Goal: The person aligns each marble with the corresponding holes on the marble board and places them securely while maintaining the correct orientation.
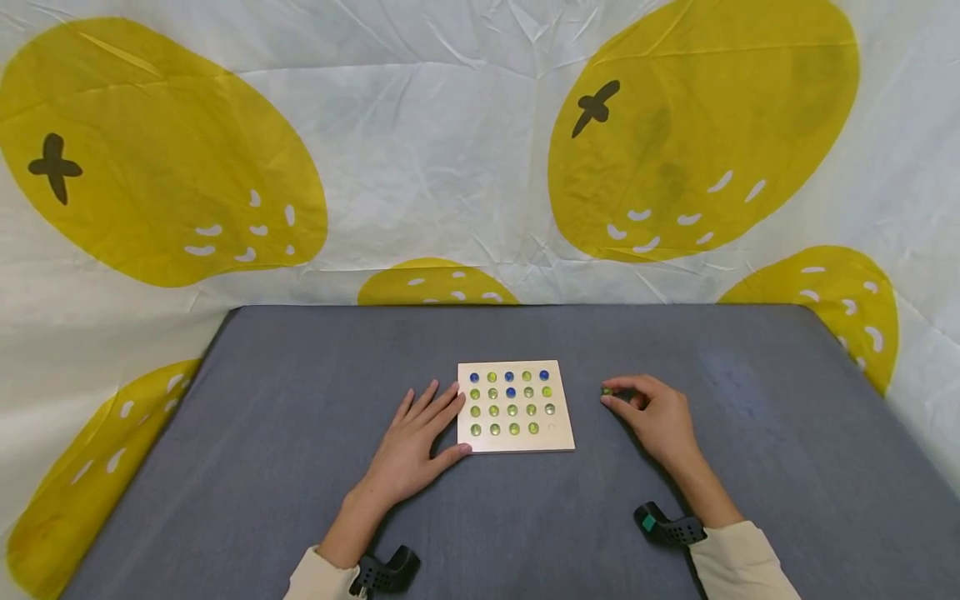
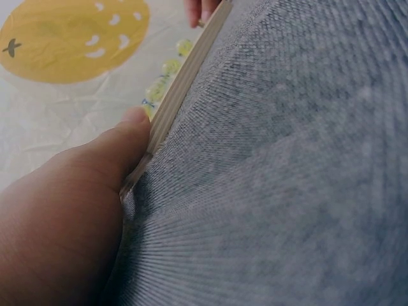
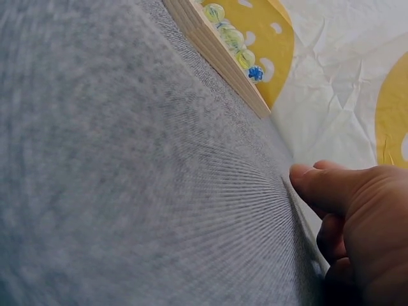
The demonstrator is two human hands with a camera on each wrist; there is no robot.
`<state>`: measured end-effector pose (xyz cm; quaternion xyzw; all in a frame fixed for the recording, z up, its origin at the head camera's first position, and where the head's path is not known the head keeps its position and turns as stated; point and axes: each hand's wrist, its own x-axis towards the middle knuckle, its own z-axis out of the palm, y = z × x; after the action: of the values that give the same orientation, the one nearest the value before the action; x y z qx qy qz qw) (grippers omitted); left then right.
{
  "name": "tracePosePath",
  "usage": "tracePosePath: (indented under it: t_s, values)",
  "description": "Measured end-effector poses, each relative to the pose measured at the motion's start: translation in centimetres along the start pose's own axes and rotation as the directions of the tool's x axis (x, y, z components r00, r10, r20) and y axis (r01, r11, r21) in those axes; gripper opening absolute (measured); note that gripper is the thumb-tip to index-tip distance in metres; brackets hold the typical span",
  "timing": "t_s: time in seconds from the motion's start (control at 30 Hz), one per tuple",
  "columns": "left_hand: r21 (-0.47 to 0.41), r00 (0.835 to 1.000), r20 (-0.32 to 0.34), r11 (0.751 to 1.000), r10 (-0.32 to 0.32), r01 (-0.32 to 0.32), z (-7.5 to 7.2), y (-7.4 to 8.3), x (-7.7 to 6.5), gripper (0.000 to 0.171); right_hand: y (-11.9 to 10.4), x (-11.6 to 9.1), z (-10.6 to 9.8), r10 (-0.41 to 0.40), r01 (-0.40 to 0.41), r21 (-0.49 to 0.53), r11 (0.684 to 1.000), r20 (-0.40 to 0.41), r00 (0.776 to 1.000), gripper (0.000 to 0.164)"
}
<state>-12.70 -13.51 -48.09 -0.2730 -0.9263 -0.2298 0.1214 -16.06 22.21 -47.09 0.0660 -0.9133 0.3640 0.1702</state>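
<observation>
A pale wooden board [image 1: 525,444] lies on the grey cloth, with rows of green glass marbles [image 1: 493,411] and several blue marbles [image 1: 511,392] set into it. One bare hollow [image 1: 552,427] shows at its front right corner. My left hand [image 1: 408,454] lies flat with spread fingers, its fingertips and thumb at the board's left edge. The left wrist view has the thumb [image 2: 131,127] against the board's side. Right of the board, my right hand [image 1: 660,417] pinches a green marble [image 1: 607,390] between thumb and index finger. In the right wrist view the fingers hide that marble.
The grey cloth-covered table [image 1: 300,375] extends around the board on every side. Behind it hangs a white curtain [image 1: 435,167] printed with large yellow fruit shapes. Black wrist devices [image 1: 386,571] sit on both wrists, below light sleeves.
</observation>
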Motion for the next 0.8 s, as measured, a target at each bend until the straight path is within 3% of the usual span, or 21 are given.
tracePosePath:
  t_s: [0.47, 0.63, 0.8]
  values:
    - [-0.019, 0.999, 0.024, 1.0, -0.021, 0.022, 0.0, 0.0, -0.1, 0.069, -0.8, -0.3, 0.2, 0.015, -0.016, 0.069, 0.997, 0.005, 1.0, 0.017]
    - [-0.019, 1.0, 0.012, 1.0, -0.013, 0.013, 0.1, -0.1, -0.1, 0.07, -1.7, -0.6, 0.4, 0.041, -0.054, 0.156, 0.986, 0.083, 0.996, 0.019]
    - [-0.016, 1.0, 0.001, 1.0, -0.002, 0.002, 0.1, -0.1, 0.0, 0.069, -2.9, -0.9, 0.7, 0.005, -0.048, 0.234, 0.971, 0.178, 0.984, 0.018]
